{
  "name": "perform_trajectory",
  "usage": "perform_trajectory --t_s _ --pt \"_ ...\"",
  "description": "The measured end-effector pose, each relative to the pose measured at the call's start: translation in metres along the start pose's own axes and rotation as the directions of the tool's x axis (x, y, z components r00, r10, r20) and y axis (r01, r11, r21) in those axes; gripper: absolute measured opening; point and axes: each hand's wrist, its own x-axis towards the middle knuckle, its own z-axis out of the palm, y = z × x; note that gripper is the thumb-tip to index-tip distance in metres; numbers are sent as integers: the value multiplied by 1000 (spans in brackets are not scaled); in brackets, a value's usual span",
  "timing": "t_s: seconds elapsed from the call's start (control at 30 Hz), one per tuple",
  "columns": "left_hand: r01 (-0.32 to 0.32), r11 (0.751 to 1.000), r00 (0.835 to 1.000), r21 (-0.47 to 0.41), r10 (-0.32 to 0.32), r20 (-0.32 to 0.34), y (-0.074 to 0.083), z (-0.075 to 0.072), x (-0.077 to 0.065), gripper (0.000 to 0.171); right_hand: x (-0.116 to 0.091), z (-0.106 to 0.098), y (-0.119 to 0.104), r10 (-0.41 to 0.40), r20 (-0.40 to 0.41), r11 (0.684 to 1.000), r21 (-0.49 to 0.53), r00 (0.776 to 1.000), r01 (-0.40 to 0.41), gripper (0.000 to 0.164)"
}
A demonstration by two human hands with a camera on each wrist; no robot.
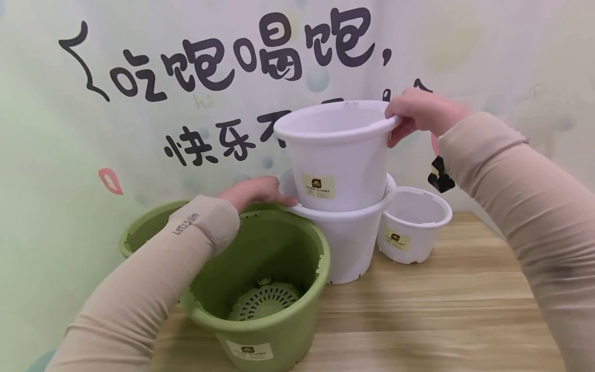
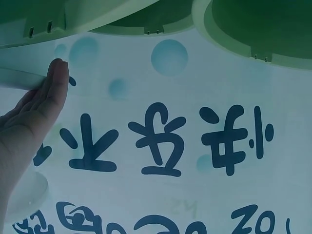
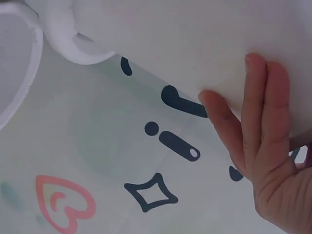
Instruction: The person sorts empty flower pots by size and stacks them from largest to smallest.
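My right hand [image 1: 418,111] grips the rim of an upper white pot [image 1: 341,165], which tilts slightly. Its lower end stands in the mouth of a larger white pot [image 1: 348,243] beneath. In the right wrist view the fingers [image 3: 254,102] lie along the upper pot's pale side [image 3: 185,44]. My left hand [image 1: 260,190] rests at the left rim of the lower pot, thumb toward the near side. In the left wrist view, fairly straight fingers [image 2: 53,95] lie side by side against that white rim [image 2: 22,78].
A large green pot [image 1: 321,258] with a slotted base stands at the front left. Another green pot [image 1: 130,232] is behind my left sleeve. A small white pot [image 1: 413,243] stands right of the stack on the wooden table [image 1: 441,315]. A lettered wall sheet [image 1: 153,46] hangs behind.
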Motion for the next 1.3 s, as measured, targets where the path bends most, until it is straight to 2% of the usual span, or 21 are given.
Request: perform_trajectory --t_s 0.23,0.47,0.53,0.67,0.8,0.87,1.0,1.07,1.1,1.2,1.3 --pt "4 1000 1000 -15 -5 -21 -2 1 2 68 10 23 30 5 31 999 49 1000 -6 11" --pt "-66 997 998 -41 66 -4 -2 -1 4 63 24 41 59 42 59 992 114 997 -48 8" --pt "-89 994 996 -58 89 5 -3 -1 5 64 28 45 66 44 52 994 98 998 -48 8" --pt "-118 990 993 -74 118 0 -3 0 5 62 35 49 80 29 12 998 -59 999 -29 10" --pt "-116 992 993 -52 116 -16 -3 1 4 53 42 51 90 -10 -18 973 -232 1000 6 14" --pt "-105 993 994 -50 104 -19 -2 1 4 49 45 51 94 -48 -27 946 -322 998 37 16" --pt "-96 993 995 -73 96 -10 -2 0 5 48 49 52 101 -159 -29 852 -509 987 122 16" --pt "-115 990 993 -78 115 -5 -4 0 6 51 50 53 103 -192 -23 817 -557 981 147 19" --pt "-143 987 990 -80 142 -8 -7 0 8 55 51 54 104 -202 -19 809 -566 979 156 20" --pt "-172 982 985 -75 173 6 -9 -1 11 60 51 55 107 -207 -5 803 -572 978 167 25" --pt "-167 982 985 -83 170 27 -7 -2 11 58 51 57 109 -209 2 805 -567 978 173 27"
